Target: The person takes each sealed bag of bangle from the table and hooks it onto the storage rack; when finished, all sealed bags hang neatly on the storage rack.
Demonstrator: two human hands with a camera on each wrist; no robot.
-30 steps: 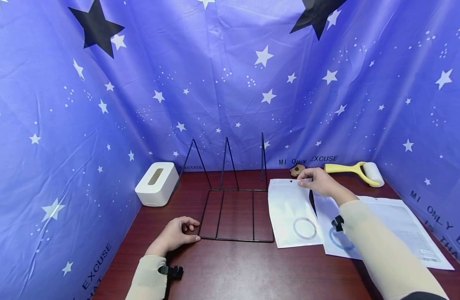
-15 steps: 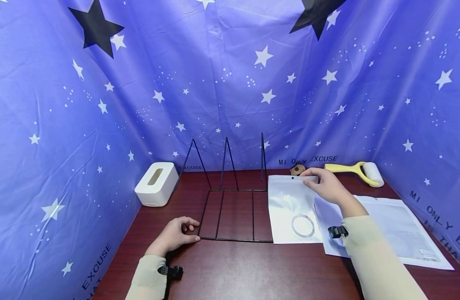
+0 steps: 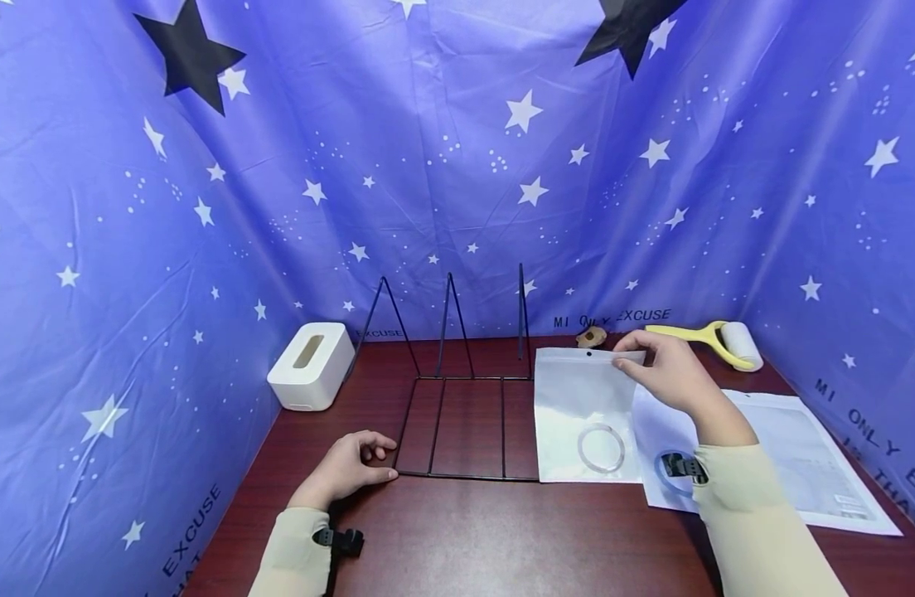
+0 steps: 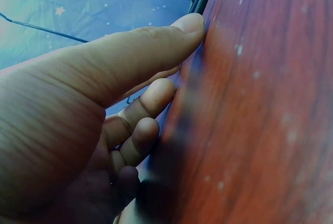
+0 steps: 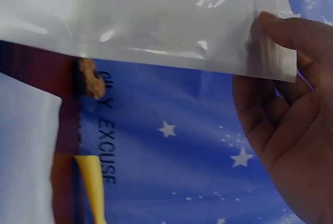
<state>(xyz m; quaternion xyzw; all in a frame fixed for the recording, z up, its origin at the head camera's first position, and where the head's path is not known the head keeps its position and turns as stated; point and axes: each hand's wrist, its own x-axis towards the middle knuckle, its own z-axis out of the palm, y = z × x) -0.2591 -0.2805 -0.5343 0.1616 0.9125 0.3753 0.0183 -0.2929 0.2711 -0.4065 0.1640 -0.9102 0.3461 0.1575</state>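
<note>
Left hand (image 3: 343, 471) touched a black wire rack (image 3: 503, 427) at its seven o'clock corner, any pinch indeterminable; right hand (image 3: 674, 375) pinched a white rectangular plastic pouch (image 3: 586, 398) at one o'clock.

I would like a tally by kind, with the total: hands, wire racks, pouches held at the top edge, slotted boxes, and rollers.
Hands: 2 (left hand, right hand)
Black wire rack: 1
Held white pouch: 1
White slotted box: 1
Yellow-handled roller: 1
Total: 6
</note>
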